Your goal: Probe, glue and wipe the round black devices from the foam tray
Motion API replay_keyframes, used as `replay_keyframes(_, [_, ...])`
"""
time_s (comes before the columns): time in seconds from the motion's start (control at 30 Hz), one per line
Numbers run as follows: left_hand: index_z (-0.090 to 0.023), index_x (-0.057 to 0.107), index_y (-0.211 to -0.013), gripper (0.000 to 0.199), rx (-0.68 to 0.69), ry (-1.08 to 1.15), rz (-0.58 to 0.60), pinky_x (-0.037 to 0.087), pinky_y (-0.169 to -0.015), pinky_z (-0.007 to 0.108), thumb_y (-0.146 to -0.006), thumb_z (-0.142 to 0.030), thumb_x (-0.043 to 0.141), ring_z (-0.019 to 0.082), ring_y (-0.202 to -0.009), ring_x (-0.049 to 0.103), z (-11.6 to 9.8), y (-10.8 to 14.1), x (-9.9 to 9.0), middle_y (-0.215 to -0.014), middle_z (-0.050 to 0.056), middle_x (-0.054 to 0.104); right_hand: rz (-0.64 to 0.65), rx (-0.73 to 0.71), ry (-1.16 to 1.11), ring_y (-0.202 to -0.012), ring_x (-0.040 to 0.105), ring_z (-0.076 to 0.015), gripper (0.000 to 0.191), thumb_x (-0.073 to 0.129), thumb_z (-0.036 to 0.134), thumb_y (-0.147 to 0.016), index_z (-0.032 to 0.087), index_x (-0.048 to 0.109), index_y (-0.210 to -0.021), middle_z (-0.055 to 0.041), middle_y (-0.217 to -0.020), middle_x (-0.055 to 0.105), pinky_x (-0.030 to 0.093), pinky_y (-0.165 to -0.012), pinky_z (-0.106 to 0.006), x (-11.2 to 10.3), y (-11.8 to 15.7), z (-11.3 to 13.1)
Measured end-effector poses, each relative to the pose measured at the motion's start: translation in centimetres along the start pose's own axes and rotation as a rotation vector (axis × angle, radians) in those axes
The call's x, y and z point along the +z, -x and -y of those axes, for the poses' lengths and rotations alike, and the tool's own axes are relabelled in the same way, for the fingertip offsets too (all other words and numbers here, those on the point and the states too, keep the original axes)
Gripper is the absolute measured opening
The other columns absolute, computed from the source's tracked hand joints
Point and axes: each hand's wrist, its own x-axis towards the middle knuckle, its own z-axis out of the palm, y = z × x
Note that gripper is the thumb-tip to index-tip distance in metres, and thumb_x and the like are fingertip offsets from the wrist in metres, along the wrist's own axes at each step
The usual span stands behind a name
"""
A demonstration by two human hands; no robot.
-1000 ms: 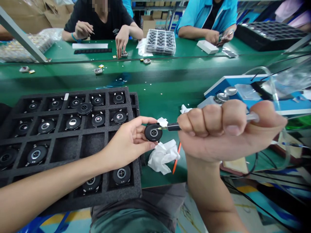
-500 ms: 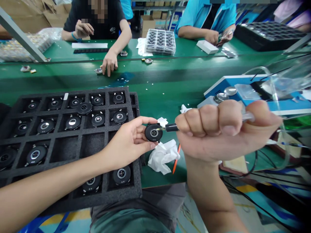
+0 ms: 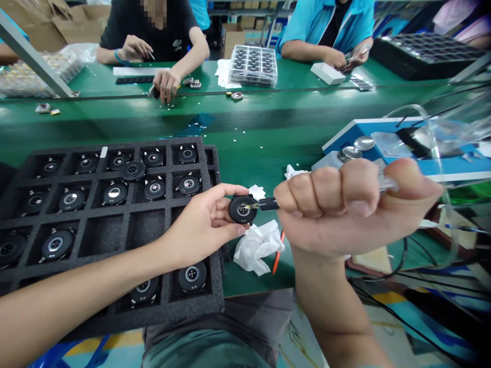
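My left hand (image 3: 205, 220) grips a round black smartwatch body (image 3: 237, 212) by its edges, fingers behind and thumb below, its sensor side facing up. In my right hand (image 3: 345, 204), fingers wrapped in a fist, is a dispensing syringe (image 3: 267, 204) with a dark front end and a fine needle. The needle tip is over the ring of contacts at the centre of the watch body; whether it touches I cannot tell. Most of the syringe is hidden by my fingers. Left of my hands lies a black foam tray (image 3: 213, 301) with several similar watch bodies in its compartments.
A crumpled white tissue (image 3: 258, 248) and an orange stick (image 3: 276, 258) lie below the syringe. A blue and white machine (image 3: 345, 134) with a clear tube (image 3: 435, 153) stands at right. Across the bench, two co-workers handle small parts near a clear plastic case (image 3: 253, 66).
The needle tip has shifted slightly left and down across the watch body's centre. Across the bench, a co-worker's hand has drawn back with a small part. My left hand stays put.
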Motion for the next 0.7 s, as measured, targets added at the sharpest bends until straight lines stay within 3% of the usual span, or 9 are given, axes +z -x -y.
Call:
replay_keyframes(0.27, [-0.017,0.059,-0.119,0.05,-0.009,0.013,0.002,0.058,-0.087,0.032,-0.074,-0.007,0.079,0.017,-0.089,0.073,-0.09,-0.01,0.09,-0.096,0.003,0.074,0.079,-0.019,-0.075,-0.037,0.015,-0.0073,0.054,0.053,0.056,-0.094,0.023,0.042,-0.053,0.009,-0.043,0.022,0.025,-0.041,-0.028,-0.16,-0.09,-0.24])
replay_keyframes(0.7, [-0.015,0.058,-0.119,0.052,-0.007,0.035,-0.002,0.058,-0.086,0.031,-0.073,-0.006,0.079,0.015,-0.088,0.072,-0.13,-0.06,0.01,-0.095,0.003,0.074,0.094,0.01,-0.073,-0.036,0.018,-0.0075,0.054,0.051,0.056,-0.094,0.022,0.044,-0.053,0.0082,-0.042,0.024,0.029,-0.042,-0.028,-0.26,-0.07,-0.21])
